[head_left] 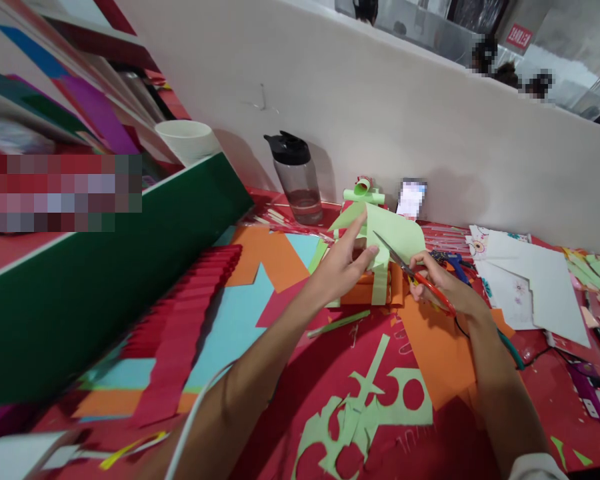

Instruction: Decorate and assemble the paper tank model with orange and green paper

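My left hand (347, 260) is closed on a sheet of light green paper (397, 230), its forefinger along the paper's left edge and its thumb below. Red-handled scissors (433, 291) are gripped in my right hand (437, 283), their blades pointing up and left at the green sheet. Whether the blades are cutting into it I cannot tell. Behind and under my hands sits an orange paper piece with green strips (380, 287), partly hidden. Green paper offcuts (353, 420) with round holes lie nearer to me on the red tabletop (300, 393).
A water bottle (297, 177) stands by the white partition (330, 87). A dark green board (105, 287) slants along the left, near pleated red paper (180, 307). Orange sheets (440, 347) lie under my right arm. A blue glue gun (457, 267) and white cards (545, 280) are at right.
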`<control>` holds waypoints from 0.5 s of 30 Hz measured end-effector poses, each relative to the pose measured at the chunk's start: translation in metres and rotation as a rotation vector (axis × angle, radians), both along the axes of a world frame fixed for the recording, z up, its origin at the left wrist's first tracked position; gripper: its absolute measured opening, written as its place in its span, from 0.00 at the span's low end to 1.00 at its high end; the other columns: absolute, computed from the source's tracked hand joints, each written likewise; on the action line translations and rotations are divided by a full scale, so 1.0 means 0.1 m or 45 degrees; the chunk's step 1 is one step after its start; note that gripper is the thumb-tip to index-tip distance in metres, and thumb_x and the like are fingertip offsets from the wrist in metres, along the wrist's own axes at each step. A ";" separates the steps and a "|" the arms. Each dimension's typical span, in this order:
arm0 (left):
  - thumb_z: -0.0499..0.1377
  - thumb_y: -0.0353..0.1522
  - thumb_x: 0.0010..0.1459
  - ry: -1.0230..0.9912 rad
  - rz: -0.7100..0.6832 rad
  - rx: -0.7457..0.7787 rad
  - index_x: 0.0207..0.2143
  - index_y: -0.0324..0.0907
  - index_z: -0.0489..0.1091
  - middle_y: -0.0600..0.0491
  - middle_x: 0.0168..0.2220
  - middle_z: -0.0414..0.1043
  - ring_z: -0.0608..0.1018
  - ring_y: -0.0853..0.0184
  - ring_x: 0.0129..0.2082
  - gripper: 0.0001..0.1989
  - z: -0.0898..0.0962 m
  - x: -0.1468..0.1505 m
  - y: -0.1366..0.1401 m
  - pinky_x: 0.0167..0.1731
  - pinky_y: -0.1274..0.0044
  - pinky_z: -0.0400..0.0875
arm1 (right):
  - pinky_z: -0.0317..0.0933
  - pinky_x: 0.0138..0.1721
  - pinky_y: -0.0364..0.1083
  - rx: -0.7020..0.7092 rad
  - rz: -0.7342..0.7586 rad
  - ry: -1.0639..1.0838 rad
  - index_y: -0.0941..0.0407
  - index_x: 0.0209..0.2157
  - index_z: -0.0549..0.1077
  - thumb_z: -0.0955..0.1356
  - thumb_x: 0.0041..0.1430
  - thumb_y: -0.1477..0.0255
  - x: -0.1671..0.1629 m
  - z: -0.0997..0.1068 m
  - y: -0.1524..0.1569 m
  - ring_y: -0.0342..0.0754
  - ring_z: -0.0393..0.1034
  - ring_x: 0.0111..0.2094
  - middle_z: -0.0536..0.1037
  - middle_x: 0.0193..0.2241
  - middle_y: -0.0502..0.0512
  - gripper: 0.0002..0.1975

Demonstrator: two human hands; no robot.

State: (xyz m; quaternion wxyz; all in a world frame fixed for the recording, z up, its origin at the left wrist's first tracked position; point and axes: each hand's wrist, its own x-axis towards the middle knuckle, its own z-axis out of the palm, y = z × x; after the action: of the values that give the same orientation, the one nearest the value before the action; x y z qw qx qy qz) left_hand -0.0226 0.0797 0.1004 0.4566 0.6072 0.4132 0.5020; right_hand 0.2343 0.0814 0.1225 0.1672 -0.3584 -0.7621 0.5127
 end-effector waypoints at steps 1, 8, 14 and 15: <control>0.61 0.41 0.67 0.019 -0.001 -0.004 0.76 0.47 0.46 0.60 0.25 0.60 0.66 0.68 0.25 0.41 0.02 0.00 -0.01 0.29 0.75 0.69 | 0.60 0.32 0.43 -0.002 0.001 -0.001 0.50 0.49 0.56 0.66 0.69 0.58 0.00 0.00 0.00 0.43 0.63 0.28 0.69 0.30 0.45 0.17; 0.59 0.40 0.65 0.149 -0.048 -0.063 0.76 0.43 0.45 0.57 0.30 0.71 0.75 0.65 0.30 0.42 0.12 0.02 -0.08 0.36 0.72 0.72 | 0.56 0.30 0.42 0.022 -0.004 -0.045 0.50 0.48 0.56 0.66 0.69 0.58 -0.02 0.05 -0.01 0.42 0.60 0.27 0.68 0.30 0.44 0.16; 0.58 0.38 0.66 0.176 -0.072 -0.095 0.76 0.42 0.45 0.58 0.27 0.70 0.74 0.66 0.28 0.41 0.14 0.00 -0.07 0.33 0.73 0.70 | 0.57 0.32 0.43 0.023 0.010 -0.042 0.50 0.48 0.56 0.66 0.70 0.58 0.00 0.00 0.00 0.43 0.60 0.27 0.68 0.30 0.43 0.16; 0.58 0.38 0.66 0.174 -0.082 -0.103 0.76 0.42 0.45 0.58 0.27 0.70 0.74 0.66 0.28 0.41 0.14 -0.01 -0.07 0.32 0.74 0.70 | 0.57 0.31 0.43 0.027 0.004 -0.050 0.50 0.48 0.57 0.66 0.69 0.57 0.01 -0.01 0.00 0.43 0.60 0.27 0.68 0.30 0.44 0.17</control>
State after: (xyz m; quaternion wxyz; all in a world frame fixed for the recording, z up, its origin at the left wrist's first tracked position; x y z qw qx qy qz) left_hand -0.0239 0.0727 0.1147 0.4676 0.6340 0.4436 0.4274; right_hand 0.2350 0.0816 0.1217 0.1554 -0.3654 -0.7711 0.4978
